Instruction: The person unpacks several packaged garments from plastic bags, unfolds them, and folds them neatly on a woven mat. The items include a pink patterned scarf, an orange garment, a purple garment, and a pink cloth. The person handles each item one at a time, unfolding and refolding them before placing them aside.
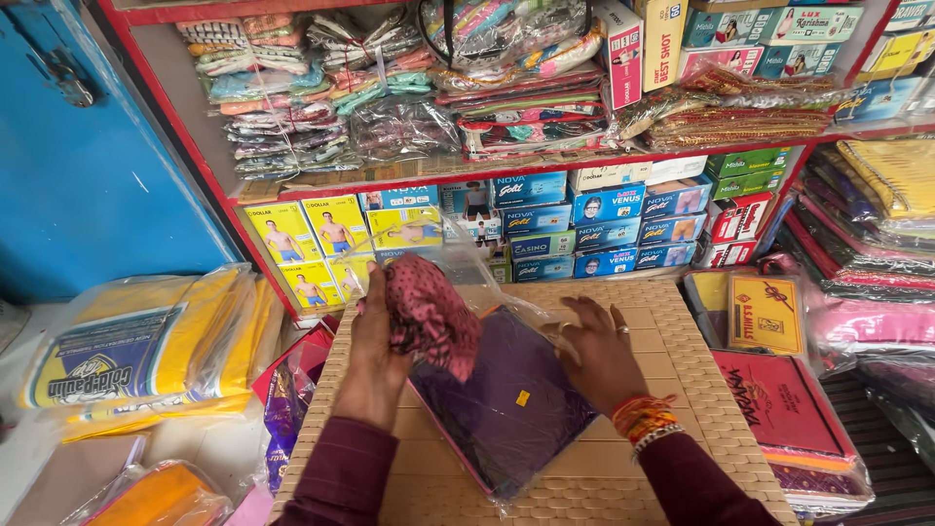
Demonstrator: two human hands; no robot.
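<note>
My left hand [375, 341] grips a bunched pink cloth with dark dots [429, 312] and the mouth of a clear plastic bag [458, 255], lifted off the surface. Under it lies a flat dark purple folded garment in its plastic sleeve [506, 404], with a small yellow sticker on it. My right hand [596, 353] presses flat on the sleeve's right edge, fingers spread. That wrist wears a ring, orange threads and bangles. Both sleeves are maroon. Everything rests on a woven tan counter top [672, 341].
Red shelves [506, 168] behind hold stacked boxes and bagged fabric. Yellow bagged packs [146, 346] lie at the left beside a blue door [88, 166]. Flat red and yellow boxes [769, 375] and folded fabric stacks [877, 234] fill the right.
</note>
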